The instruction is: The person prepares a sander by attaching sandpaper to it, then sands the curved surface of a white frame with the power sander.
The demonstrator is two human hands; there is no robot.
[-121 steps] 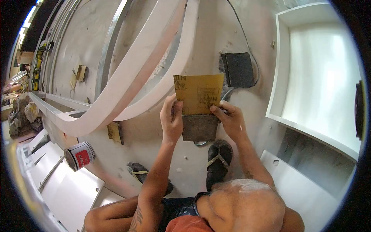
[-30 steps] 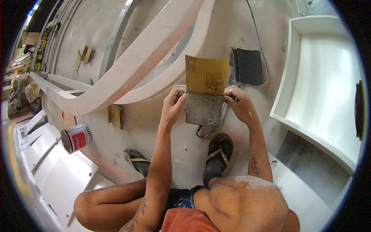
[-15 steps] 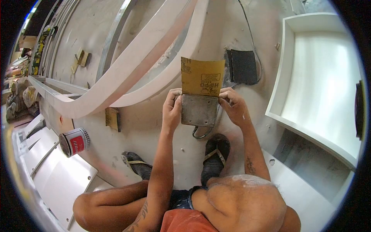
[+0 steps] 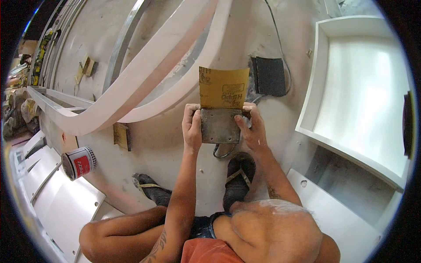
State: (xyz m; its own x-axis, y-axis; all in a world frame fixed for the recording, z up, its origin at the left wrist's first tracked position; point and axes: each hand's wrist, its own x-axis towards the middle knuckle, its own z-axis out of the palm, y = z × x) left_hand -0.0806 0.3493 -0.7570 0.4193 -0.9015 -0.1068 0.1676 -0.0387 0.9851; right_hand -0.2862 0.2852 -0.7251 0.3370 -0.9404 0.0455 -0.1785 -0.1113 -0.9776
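Observation:
A flat grey rectangular pad [image 4: 220,127] with small holes near its corners is held between my two hands, a dark cord curling below it. A yellow-brown sandpaper sheet [image 4: 223,87] printed "HIPPO" stands up from the pad's far edge. My left hand [image 4: 192,125] grips the left side at the corner where sheet and pad meet. On the right, my right hand [image 4: 252,125] is closed on the other side, its thumb on the pad's face and its fingers behind.
Curved pale frame pieces [image 4: 153,79] arch at upper left. A white tray-like box [image 4: 307,105] lies right. Dark sheets [image 4: 269,76] and a cable are beyond my hands. A tin [image 4: 79,163], folded sandpaper [image 4: 121,136] and white panels [image 4: 66,193] are left.
My right thumb has moved onto the pad's face from its right edge. The pad, sheet and both hands appear slightly further left, as does the surrounding scene.

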